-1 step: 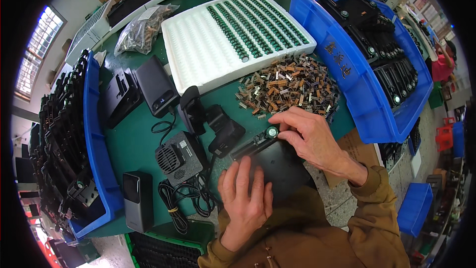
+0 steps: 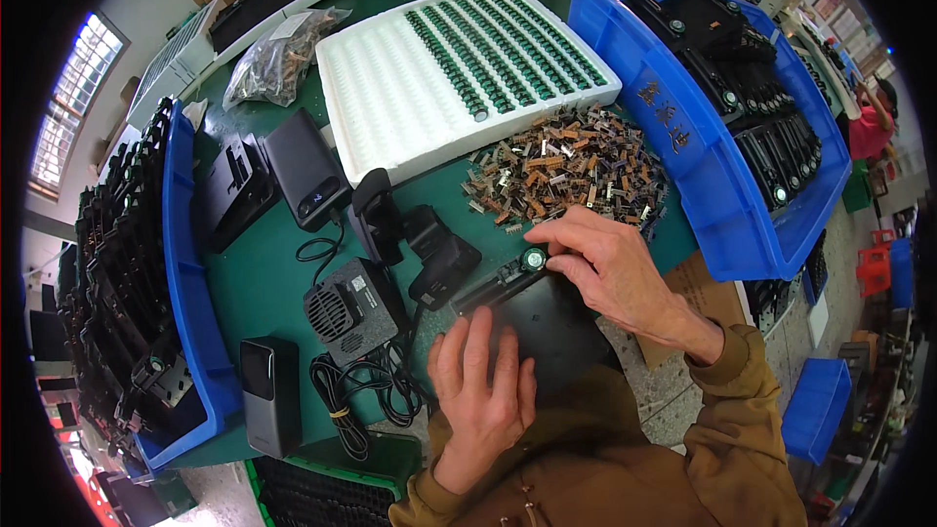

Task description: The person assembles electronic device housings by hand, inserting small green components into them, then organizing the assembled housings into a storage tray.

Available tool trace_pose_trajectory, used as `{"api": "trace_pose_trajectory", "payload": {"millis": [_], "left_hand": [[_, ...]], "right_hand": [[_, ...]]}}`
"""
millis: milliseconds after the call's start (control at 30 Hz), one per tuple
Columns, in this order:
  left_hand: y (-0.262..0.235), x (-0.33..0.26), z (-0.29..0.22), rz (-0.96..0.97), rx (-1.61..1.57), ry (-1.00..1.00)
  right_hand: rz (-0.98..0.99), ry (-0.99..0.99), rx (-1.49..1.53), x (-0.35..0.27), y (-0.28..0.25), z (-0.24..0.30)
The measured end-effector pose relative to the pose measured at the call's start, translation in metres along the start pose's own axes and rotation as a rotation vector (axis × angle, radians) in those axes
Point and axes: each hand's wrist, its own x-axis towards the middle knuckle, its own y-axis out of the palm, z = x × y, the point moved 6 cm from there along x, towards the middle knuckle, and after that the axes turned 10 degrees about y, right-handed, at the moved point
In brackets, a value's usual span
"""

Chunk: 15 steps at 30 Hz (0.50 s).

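Observation:
A flat black plastic housing [image 2: 556, 327] lies in front of me at the near table edge, with a narrow slot along its far side. My left hand [image 2: 483, 390] rests on it, fingers stretched out and fingertips near the slot. At the slot's right end sits a small round part [image 2: 533, 259] with a pale centre and green rim. The thumb and forefinger of my right hand [image 2: 610, 268] pinch around it; the exact contact is partly hidden. Beyond my right hand lies a heap of small metal and brown connector-like pieces [image 2: 566, 171].
A white foam tray [image 2: 381, 88] holds rows of green round parts. Blue bins [image 2: 673, 137] with black housings stand right and left. Black power bank-like boxes [image 2: 270, 395], a small speaker-like box [image 2: 353, 310], coiled cable [image 2: 342, 420] and a black stand [image 2: 429, 249] are to my left.

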Motion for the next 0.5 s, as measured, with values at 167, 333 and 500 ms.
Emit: {"api": "trace_pose_trajectory", "payload": {"millis": [167,333,500], "left_hand": [[-0.0006,0.0007,-0.0012,0.012,-0.023,-0.008],[-0.0001,0.001,-0.0022,0.011,-0.02,-0.006],[0.0001,-0.0001,-0.0004,0.015,-0.014,-0.012]], "right_hand": [[0.023,-0.125,-0.115,0.0006,0.0011,0.0049],[0.033,-0.114,-0.083,0.002,-0.0003,0.003],[0.026,-0.075,-0.011,0.0035,0.0029,-0.001]]}}
